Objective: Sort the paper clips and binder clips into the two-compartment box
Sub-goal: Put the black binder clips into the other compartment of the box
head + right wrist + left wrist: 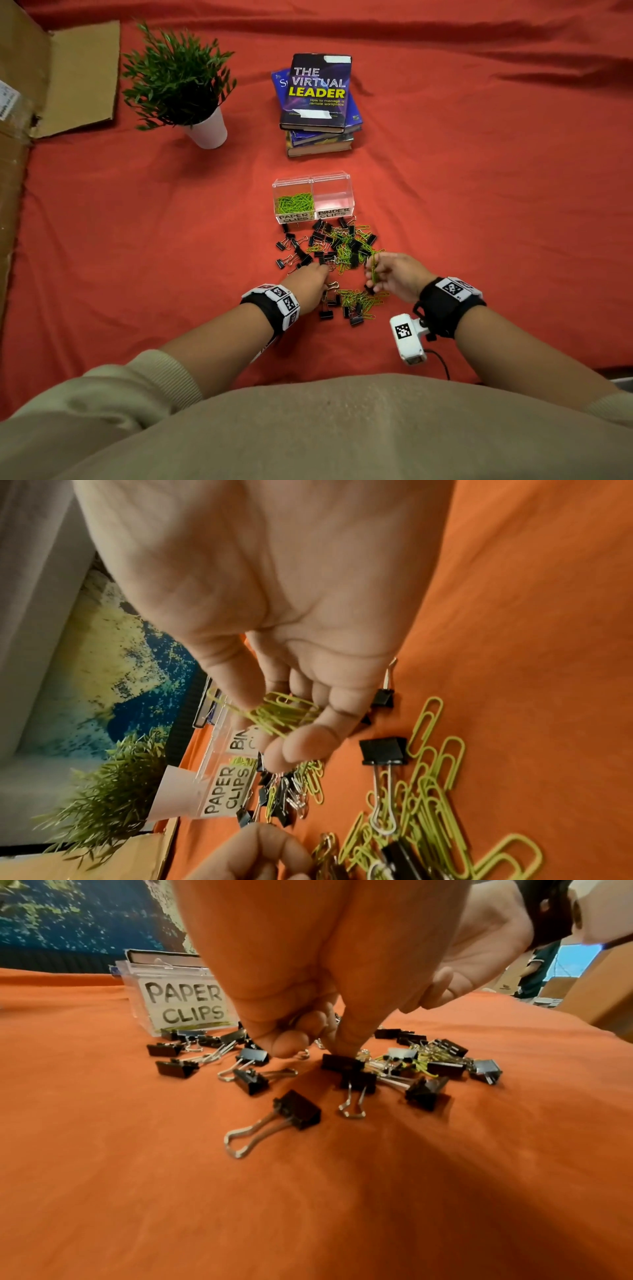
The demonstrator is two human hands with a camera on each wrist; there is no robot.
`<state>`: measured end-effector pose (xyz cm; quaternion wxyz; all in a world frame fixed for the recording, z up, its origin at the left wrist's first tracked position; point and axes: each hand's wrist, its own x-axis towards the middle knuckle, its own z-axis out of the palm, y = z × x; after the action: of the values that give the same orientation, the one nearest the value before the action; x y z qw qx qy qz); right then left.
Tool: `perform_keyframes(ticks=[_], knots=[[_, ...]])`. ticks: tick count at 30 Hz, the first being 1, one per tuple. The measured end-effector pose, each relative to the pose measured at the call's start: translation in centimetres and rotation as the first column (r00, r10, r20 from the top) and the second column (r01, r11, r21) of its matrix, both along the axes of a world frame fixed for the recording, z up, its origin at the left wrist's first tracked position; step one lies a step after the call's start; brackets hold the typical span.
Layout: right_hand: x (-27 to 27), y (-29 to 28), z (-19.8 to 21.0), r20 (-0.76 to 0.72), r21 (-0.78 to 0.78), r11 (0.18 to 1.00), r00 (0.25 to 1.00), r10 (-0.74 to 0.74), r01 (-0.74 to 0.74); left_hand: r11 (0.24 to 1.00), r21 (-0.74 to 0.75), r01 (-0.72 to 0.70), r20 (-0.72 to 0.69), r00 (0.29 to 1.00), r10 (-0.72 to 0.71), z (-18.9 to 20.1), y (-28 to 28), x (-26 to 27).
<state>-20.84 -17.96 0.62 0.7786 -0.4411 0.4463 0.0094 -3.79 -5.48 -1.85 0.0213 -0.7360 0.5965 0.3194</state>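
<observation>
The clear two-compartment box (347, 197) stands on the red cloth; its PAPER CLIPS side (185, 1001) holds green paper clips (295, 204), and its BINDER CLIPS side looks bare. In front lies a mixed pile of black binder clips (301, 255) and green paper clips (359, 298). My left hand (317, 281) is down in the pile, index fingertip on a black binder clip (342, 1062), the other fingers curled with silver wire loops showing between them. My right hand (291, 723) hovers right of the pile and pinches a bundle of green paper clips (284, 712).
A stack of books (318, 96) lies behind the box, and a potted plant (178, 78) stands at the back left. Flattened cardboard (78, 78) covers the far left edge. Loose binder clips (298, 1110) are scattered on the cloth left of the pile.
</observation>
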Motion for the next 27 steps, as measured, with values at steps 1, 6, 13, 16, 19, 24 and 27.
perform_keyframes(ticks=[1, 6, 13, 16, 19, 24, 27], knots=[[0.1, 0.1, -0.1, 0.01, 0.019, 1.0, 1.0, -0.008, 0.008, 1.0, -0.002, -0.009, -0.013, 1.0, 0.009, -0.1, 0.1, 0.1], [1.4, 0.7, -0.2, -0.104, -0.095, 0.981, 0.982, 0.157, -0.167, 0.984, -0.049, -0.171, -0.065, 0.984, 0.168, 0.0, 0.2, 1.0], [2.7, 1.9, -0.6, -0.35, -0.381, 0.788, 0.864, 0.361, -0.484, 0.993, -0.099, -0.058, 0.022, 0.998, 0.061, 1.1, 1.2, 0.8], [2.7, 2.3, -1.0, -0.475, -0.542, 0.582, 0.792, 0.383, -0.606, 0.998, -0.056, 0.005, 0.135, 0.991, 0.003, 0.9, 1.2, -0.3], [2.7, 2.8, -1.3, -0.599, -0.566, 0.367, 0.673, 0.434, -0.739, 0.999, -0.041, -0.001, 0.199, 0.98, 0.009, 0.6, 1.2, -1.0], [3.3, 4.3, -1.7, -0.71, -0.531, 0.186, 0.554, 0.435, -0.827, 0.999, -0.038, -0.016, 0.248, 0.968, 0.025, 0.5, 1.3, -0.9], [3.6, 5.1, -2.0, -0.737, -0.514, 0.181, 0.539, 0.407, -0.839, 0.995, -0.066, -0.075, 0.214, 0.973, 0.088, 0.6, 1.4, -0.5]])
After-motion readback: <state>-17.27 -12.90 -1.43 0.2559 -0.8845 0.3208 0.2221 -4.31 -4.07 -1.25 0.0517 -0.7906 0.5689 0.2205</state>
